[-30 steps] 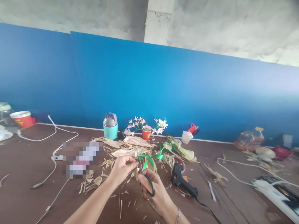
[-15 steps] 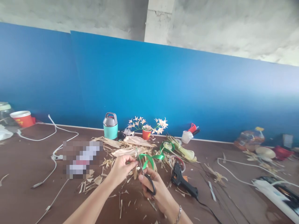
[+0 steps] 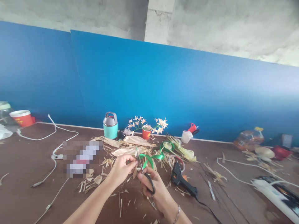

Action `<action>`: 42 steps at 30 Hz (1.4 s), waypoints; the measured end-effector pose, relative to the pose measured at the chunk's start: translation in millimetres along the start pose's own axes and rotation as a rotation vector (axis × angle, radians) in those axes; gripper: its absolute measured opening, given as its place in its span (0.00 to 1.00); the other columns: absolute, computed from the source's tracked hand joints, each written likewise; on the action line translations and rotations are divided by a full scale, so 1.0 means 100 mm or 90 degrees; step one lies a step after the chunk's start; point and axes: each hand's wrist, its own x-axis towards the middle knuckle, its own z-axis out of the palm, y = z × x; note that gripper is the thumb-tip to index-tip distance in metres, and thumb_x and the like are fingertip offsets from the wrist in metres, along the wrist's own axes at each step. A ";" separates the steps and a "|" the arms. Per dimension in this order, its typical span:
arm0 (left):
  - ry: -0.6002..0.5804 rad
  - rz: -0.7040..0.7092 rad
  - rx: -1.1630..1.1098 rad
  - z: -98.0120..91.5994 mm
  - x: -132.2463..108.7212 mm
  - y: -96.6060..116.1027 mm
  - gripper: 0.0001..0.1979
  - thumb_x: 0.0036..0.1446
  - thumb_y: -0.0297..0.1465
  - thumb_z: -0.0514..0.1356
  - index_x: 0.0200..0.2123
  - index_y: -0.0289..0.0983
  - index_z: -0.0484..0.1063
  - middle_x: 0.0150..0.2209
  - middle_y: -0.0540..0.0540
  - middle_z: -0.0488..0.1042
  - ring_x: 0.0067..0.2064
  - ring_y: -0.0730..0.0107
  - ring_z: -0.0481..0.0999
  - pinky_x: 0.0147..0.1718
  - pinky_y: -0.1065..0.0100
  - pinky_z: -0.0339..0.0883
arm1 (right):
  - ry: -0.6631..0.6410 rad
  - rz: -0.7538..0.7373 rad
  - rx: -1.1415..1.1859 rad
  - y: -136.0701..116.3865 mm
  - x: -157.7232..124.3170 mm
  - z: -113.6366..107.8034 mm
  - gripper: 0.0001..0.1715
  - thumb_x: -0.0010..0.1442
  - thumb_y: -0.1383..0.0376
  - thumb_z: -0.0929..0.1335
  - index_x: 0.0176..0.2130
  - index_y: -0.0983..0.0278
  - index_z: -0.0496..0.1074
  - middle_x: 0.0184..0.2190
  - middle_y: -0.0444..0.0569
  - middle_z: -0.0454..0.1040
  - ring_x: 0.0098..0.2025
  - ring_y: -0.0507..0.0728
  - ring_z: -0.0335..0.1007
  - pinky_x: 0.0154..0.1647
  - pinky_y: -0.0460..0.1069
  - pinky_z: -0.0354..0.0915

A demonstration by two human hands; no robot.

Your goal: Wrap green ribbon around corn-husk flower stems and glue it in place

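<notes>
One brown worktop lies beneath both hands. The right hand's grip is closed around the handles of the scissors, stiff and probably light, best taken by the loops. The left hand's thumb and finger pinch together; what they hold is too small to tell. Green ribbon curls beside the blades, likely soft and slippery, best pinched near its end.

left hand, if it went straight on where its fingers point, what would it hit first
Probably the scissors in the right hand: their blades stand just past the left hand, with green ribbon beyond, though depth is unclear.
</notes>
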 end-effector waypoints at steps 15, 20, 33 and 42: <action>-0.034 -0.031 -0.055 -0.04 0.00 0.03 0.12 0.49 0.39 0.57 0.24 0.35 0.70 0.20 0.52 0.67 0.25 0.68 0.65 0.27 0.69 0.57 | 0.024 -0.004 -0.021 -0.02 -0.02 0.01 0.26 0.39 0.53 0.76 0.28 0.63 0.60 0.13 0.33 0.57 0.11 0.41 0.43 0.11 0.40 0.40; -0.046 -0.007 -0.061 -0.06 0.00 0.04 0.12 0.50 0.38 0.57 0.24 0.35 0.71 0.23 0.50 0.70 0.28 0.66 0.67 0.30 0.68 0.58 | -0.018 -0.005 0.000 -0.01 -0.01 -0.01 0.24 0.44 0.52 0.73 0.29 0.63 0.61 0.12 0.35 0.61 0.12 0.43 0.47 0.12 0.41 0.43; -0.028 0.045 0.000 -0.04 0.01 -0.01 0.11 0.51 0.36 0.56 0.24 0.36 0.71 0.25 0.49 0.72 0.31 0.64 0.69 0.33 0.69 0.59 | -0.050 0.047 0.084 -0.11 -0.07 0.02 0.25 0.42 0.51 0.74 0.29 0.65 0.63 0.13 0.38 0.63 0.13 0.44 0.49 0.13 0.42 0.42; -0.045 0.056 0.037 -0.05 0.00 -0.05 0.12 0.52 0.38 0.55 0.24 0.37 0.71 0.22 0.50 0.70 0.28 0.66 0.67 0.29 0.70 0.58 | -0.073 0.058 0.105 -0.14 -0.07 0.01 0.24 0.42 0.52 0.74 0.28 0.66 0.64 0.14 0.38 0.61 0.14 0.43 0.48 0.13 0.41 0.40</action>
